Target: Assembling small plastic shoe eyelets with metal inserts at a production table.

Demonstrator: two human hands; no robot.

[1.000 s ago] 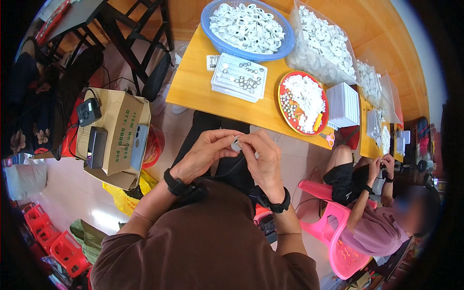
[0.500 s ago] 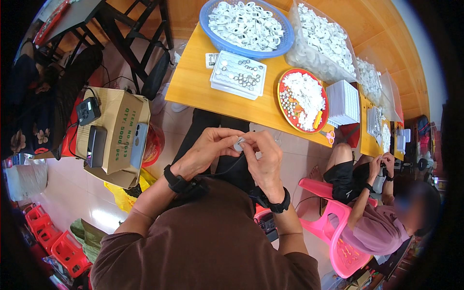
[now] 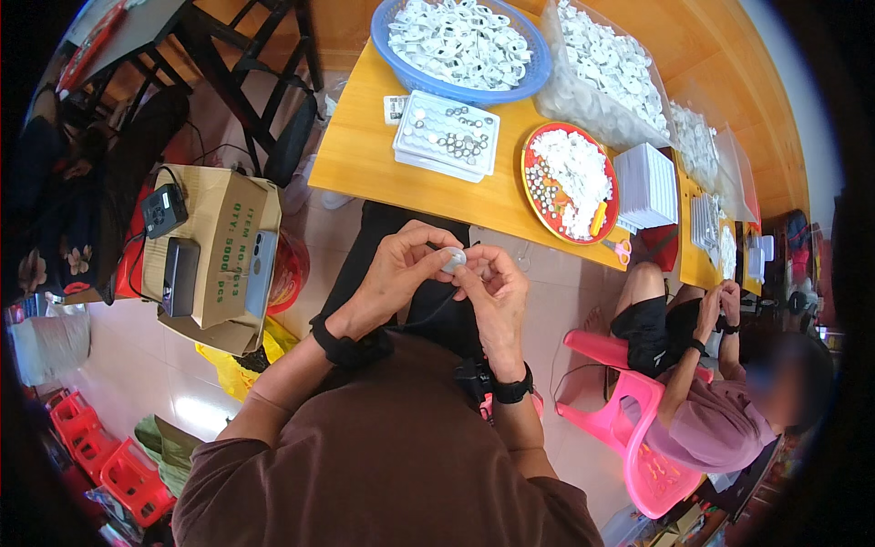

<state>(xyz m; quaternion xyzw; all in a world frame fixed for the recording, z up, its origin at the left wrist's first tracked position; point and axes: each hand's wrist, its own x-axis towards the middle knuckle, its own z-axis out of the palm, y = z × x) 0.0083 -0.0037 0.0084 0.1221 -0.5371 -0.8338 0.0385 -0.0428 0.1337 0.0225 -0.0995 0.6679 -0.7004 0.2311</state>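
Above my lap, my left hand (image 3: 394,270) pinches a small round whitish plastic piece (image 3: 453,259) between thumb and fingers. My right hand (image 3: 498,294) meets it from the other side, its thumb and fingertips closed at the piece's edge. The piece's round face is turned upward; finer detail is too small to make out. Beyond my hands, a white tray (image 3: 421,160) on the wooden table (image 3: 355,150) carries several small round metal-rimmed parts. A red round tray (image 3: 526,187) with a yellow rim holds white plastic pieces and small round parts.
A blue basket (image 3: 540,77) and a clear bin (image 3: 583,128) are heaped with white parts. Stacked white trays (image 3: 645,187) and scissors (image 3: 622,248) lie near the table's right edge. A cardboard box (image 3: 214,301) stands left. A co-worker (image 3: 702,410) sits right on a pink chair (image 3: 643,410).
The round piece has turned so more of its face shows. My right hand's fingers have shifted lower around its edge, and my left fingers have curled over its far side.
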